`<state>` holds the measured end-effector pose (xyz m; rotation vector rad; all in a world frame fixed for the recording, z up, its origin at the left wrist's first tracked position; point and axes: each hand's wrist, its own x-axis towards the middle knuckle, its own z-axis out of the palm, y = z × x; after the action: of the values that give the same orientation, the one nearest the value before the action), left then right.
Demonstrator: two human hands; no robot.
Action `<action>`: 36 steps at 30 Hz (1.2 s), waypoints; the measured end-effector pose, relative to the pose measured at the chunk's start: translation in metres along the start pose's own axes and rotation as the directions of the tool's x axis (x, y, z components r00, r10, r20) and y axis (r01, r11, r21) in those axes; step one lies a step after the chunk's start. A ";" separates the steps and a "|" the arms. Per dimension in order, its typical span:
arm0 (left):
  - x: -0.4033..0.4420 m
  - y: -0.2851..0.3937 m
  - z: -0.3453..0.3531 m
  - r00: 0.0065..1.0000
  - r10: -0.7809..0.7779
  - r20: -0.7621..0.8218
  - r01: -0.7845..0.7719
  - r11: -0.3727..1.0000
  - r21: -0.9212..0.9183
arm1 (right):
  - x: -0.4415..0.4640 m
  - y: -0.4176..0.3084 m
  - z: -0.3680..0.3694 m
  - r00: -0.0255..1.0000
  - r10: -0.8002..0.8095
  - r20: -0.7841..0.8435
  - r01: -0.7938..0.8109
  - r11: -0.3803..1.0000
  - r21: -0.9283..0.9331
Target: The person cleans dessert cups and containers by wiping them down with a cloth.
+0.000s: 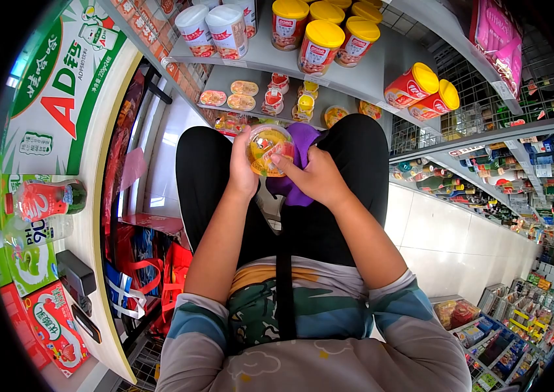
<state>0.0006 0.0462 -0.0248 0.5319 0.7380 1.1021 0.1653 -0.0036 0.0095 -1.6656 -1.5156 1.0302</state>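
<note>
My left hand (243, 164) is closed around the side of a round, clear-lidded tub (269, 145) with orange contents and a printed label. The tub is held up between my knees, its lid turned toward me. A purple cloth (300, 147) hangs just right of the tub, bunched in my right hand (319, 175). My right thumb reaches across and touches the tub's lower right edge. Most of the fingers of my right hand are hidden behind the cloth.
A shelf (270, 68) ahead carries yellow-lidded cans (321, 47) and white cans (227, 31). On the lower shelf sit small oval tins (241, 102) and a similar round tub (336, 115). At left, a counter (104, 261) holds drink cartons and a bottle (48, 199).
</note>
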 end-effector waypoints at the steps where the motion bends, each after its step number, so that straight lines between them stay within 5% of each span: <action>1: 0.000 -0.001 0.000 1.000 0.006 -0.013 -0.006 1.000 0.001 | 0.000 0.002 0.001 1.000 -0.010 -0.009 0.010 1.000 -0.005; 36: 0.002 -0.004 -0.004 1.000 0.015 -0.015 -0.015 1.000 0.006 | 0.000 0.004 0.005 0.995 -0.074 -0.072 0.082 0.990 0.111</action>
<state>0.0007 0.0468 -0.0312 0.5359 0.7515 1.1193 0.1626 -0.0045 0.0037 -1.5349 -1.4393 0.9903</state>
